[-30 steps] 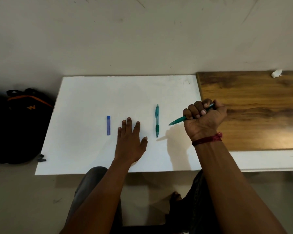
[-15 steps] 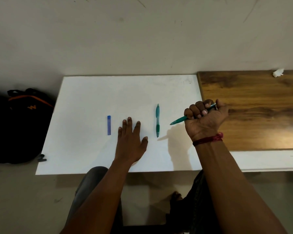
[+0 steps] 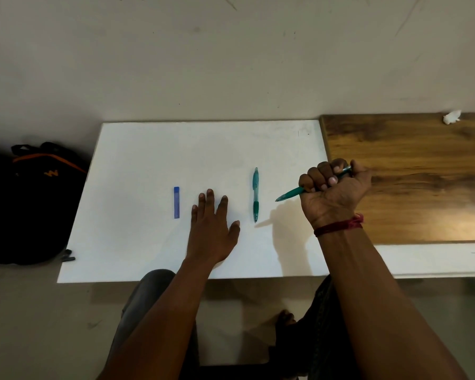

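Right grip point(image 3: 333, 193) fisted round teal pen point(image 3: 291, 193) over right edge of white worktop point(image 3: 148, 160). Pen tip pokes out left, long axis slanted left-right, apparently off the surface. Second teal pen point(image 3: 255, 194) lies flat just left of that tip, long axis near-far, touching neither grip. Left grip point(image 3: 211, 229) flat on worktop, fingers spread, between second pen and blue strip point(image 3: 176, 202). Room for moving toward far edge. Wooden board point(image 3: 422, 174) butts against right side.

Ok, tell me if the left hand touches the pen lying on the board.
Apart: the head view shows bare white board between the left hand and the lying pen.
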